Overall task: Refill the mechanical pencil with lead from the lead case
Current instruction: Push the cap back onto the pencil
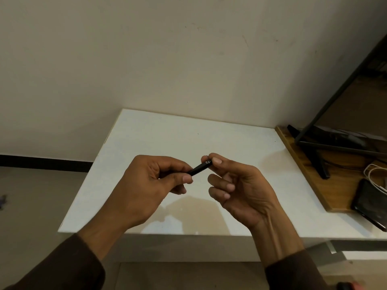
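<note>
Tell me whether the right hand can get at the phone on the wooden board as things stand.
Probably not yet: the right hand pinches one end of the black tube, which the left hand also holds. The way to the phone looks clear.

A white counter (159, 143) stands against a plain wall, its far edge toward twelve o'clock and its near edge toward six. Its glossy top shows soft shadows. At three o'clock a wooden board (310, 174) lies along its right side. On the board rest a dark stand foot (320, 164), a coiled white cable (374, 172) and, toward four o'clock, a black phone (370, 204) lying flat, its near end overhanging onto the white top.
</note>
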Demonstrator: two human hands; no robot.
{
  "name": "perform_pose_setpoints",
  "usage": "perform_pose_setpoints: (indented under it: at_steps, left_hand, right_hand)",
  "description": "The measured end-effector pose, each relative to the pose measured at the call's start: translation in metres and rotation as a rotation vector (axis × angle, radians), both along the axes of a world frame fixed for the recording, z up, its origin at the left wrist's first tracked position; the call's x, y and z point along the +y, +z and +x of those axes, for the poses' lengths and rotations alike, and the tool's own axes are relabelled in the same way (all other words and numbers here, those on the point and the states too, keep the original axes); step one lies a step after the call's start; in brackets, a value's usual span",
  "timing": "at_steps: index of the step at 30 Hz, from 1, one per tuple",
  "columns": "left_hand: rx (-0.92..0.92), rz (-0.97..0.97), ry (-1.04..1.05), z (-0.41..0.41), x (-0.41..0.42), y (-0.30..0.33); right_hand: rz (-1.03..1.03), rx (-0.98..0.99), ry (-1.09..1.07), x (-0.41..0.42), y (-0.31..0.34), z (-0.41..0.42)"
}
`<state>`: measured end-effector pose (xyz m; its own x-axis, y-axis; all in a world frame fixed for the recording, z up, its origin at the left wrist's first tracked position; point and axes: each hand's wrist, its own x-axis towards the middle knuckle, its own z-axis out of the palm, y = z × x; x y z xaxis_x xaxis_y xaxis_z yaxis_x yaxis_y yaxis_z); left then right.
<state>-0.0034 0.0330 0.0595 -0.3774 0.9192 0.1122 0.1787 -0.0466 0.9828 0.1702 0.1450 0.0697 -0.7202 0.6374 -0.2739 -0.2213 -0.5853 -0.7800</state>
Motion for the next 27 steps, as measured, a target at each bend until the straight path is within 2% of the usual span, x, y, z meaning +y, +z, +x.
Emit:
perform_pose_setpoints:
  at_steps: [5,10,12,14,17,19,23,27]
  left_hand:
    - [-0.003,-0.038,-0.01,-0.001,0.0,-0.003]
    - [-0.061,-0.049,-0.022,0.0,0.002,-0.003]
    - [-0.069,-0.048,-0.016,-0.002,0.002,-0.004]
    - [-0.096,-0.049,-0.005,-0.003,0.001,-0.004]
    - [-0.123,-0.051,0.003,-0.004,0.001,-0.004]
    - [-0.124,-0.05,0.0,-0.003,0.002,-0.005]
    - [-0.122,-0.056,0.004,-0.003,0.001,-0.005]
    - [-0.12,-0.061,0.004,-0.004,0.0,-0.006]
  right_hand:
    - [-0.03,-0.028,-0.015,0.003,-0.004,0.002]
    - [0.164,-0.07,0.0,0.01,-0.008,0.008]
    - [0.203,-0.112,-0.058,0.017,-0.009,0.013]
    - [0.28,-0.251,-0.173,0.023,-0.015,0.02]
    - [0.58,-0.676,-0.298,0.026,-0.03,0.022]
    - [0.774,-0.906,-0.279,0.025,-0.042,0.015]
    - [0.89,-1.147,-0.205,0.022,-0.058,0.0]
    - [0.947,-1.262,-0.159,0.02,-0.065,-0.004]
